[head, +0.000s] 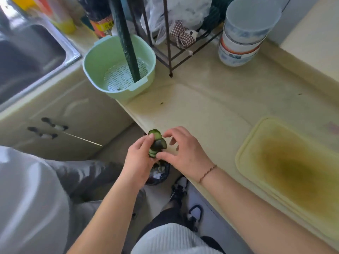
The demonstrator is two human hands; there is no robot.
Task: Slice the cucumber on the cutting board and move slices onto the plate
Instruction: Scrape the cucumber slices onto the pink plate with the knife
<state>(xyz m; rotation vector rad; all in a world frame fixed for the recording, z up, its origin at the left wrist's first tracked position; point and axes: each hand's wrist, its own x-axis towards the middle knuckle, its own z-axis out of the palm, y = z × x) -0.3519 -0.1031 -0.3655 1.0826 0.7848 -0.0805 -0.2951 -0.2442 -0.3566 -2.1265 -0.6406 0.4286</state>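
Note:
Both my hands meet at the counter's front edge, over the floor. My left hand (138,158) holds a small stack of cucumber slices (157,143), with its fingers and thumb curled round them. My right hand (183,153) touches the same slices from the right; its thumb pinches the lower end and its fingers are spread above. The yellow-green cutting board (256,149) lies on the counter to the right, stained dark in the middle and bare. A whole dark green cucumber (126,39) stands upright in a green strainer basket (95,59). No plate or knife shows.
A steel sink (27,52) is at the far left. A black wire rack (170,52) with plastic bags and a stack of bowls (240,44) stand at the back. A dark bin (157,175) sits on the floor below my hands. A second person stands at the left.

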